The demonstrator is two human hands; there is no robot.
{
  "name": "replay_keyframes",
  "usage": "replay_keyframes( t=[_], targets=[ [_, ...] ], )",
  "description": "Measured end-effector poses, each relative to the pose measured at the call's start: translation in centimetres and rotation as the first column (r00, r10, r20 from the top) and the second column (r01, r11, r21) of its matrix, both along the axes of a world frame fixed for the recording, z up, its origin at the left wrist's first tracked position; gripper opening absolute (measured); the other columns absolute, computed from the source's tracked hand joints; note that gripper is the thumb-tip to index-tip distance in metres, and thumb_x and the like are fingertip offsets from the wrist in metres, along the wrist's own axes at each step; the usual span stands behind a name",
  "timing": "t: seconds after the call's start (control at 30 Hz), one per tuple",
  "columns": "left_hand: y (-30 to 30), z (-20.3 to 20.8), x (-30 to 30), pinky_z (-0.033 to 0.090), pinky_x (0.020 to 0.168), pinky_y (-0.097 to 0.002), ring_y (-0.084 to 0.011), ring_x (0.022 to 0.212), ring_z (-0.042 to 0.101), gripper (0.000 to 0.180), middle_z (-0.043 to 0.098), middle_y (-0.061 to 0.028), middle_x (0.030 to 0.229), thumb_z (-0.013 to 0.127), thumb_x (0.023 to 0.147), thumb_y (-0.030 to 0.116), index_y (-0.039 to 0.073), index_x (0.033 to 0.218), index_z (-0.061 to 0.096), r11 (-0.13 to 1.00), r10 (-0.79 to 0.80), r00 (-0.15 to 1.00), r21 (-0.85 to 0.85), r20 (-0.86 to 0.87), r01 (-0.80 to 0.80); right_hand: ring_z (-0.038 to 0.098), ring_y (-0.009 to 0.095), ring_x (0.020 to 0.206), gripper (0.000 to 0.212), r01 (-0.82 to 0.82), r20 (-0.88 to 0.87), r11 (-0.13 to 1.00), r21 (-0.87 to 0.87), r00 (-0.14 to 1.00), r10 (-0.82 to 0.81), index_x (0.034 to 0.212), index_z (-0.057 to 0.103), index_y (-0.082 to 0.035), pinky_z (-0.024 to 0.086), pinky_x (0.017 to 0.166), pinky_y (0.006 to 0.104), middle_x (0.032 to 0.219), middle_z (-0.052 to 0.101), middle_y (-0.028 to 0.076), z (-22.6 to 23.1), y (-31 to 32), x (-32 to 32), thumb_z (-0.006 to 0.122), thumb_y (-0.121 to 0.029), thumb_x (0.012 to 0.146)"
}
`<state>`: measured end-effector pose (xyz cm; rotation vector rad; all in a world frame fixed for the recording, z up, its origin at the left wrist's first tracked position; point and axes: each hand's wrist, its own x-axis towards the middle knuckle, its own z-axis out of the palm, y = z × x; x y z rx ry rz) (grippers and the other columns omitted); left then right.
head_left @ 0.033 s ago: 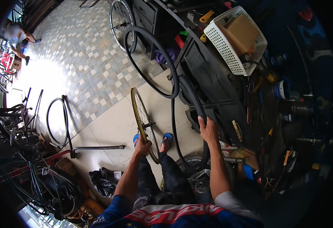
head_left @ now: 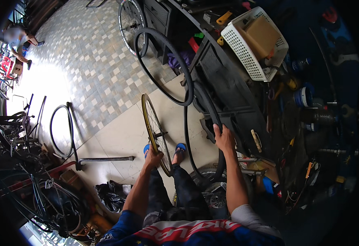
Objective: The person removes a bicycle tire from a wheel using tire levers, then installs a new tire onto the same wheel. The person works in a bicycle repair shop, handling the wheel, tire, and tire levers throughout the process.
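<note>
My left hand (head_left: 153, 158) is closed round the near part of a spoked bicycle wheel (head_left: 147, 119). That wheel has no tyre on it, and a yellowish band runs along its rim. It stands upright over the floor, close to my feet. On the right, my right hand (head_left: 225, 139) grips a black bicycle tyre (head_left: 210, 107), which hangs as a long loop beside the bench. Beyond it another black loop of tyre (head_left: 182, 65) meets it at the top; whether both are one twisted tyre, I cannot tell.
A dark workbench (head_left: 228, 84) with tools runs along the right. A white basket (head_left: 245, 61) on it holds a cardboard box. Another wheel (head_left: 122, 26) leans at its far end. A thin black loop (head_left: 51, 129) and bicycle parts stand left. A person (head_left: 17, 41) sits far left.
</note>
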<state>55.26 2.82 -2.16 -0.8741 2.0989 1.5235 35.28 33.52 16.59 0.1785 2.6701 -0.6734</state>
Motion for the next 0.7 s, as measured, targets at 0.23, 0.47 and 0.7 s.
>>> replay_keyframes(
  t=[0.23,0.47,0.7],
  targets=[
    [-2.6,1.3,0.2,0.054,0.079,-0.0442,-0.0297,0.089,0.068,0.057,0.067,-0.015,0.089,0.076,0.076,0.02,0.002,0.125,0.052,0.999,-0.044,0.999,-0.002,-0.031,0.044,0.067,0.05,0.098,0.064,0.107,0.107,0.994,-0.01,0.989,-0.106,0.115,0.067,0.005,0.054,0.084,0.0543,0.104,0.07,0.031,-7.2,-0.4,-0.1,0.046,-0.055,0.105],
    [-3.3,2.6,-1.0,0.054,0.07,-0.0396,-0.0273,0.079,0.067,0.055,0.065,-0.0148,0.086,0.072,0.078,0.016,-0.001,0.126,0.051,0.998,-0.03,0.99,0.049,-0.14,0.037,0.068,0.051,0.088,0.059,-0.032,0.018,0.989,-0.144,0.999,0.035,0.111,0.068,0.004,0.053,0.076,0.0546,0.093,0.071,0.029,-4.4,-4.0,-5.3,0.05,-0.051,0.105],
    [-3.2,2.4,-0.5,0.055,0.076,-0.0432,-0.0315,0.085,0.068,0.054,0.067,-0.0197,0.092,0.07,0.079,0.015,-0.002,0.127,0.052,0.997,-0.076,0.996,0.019,-0.043,0.077,0.071,0.045,0.082,0.061,-0.228,-0.162,0.974,0.001,0.961,0.225,0.114,0.066,0.005,0.055,0.076,0.051,0.09,0.071,0.029,0.6,-7.4,-5.8,0.051,-0.053,0.104]
  ],
)
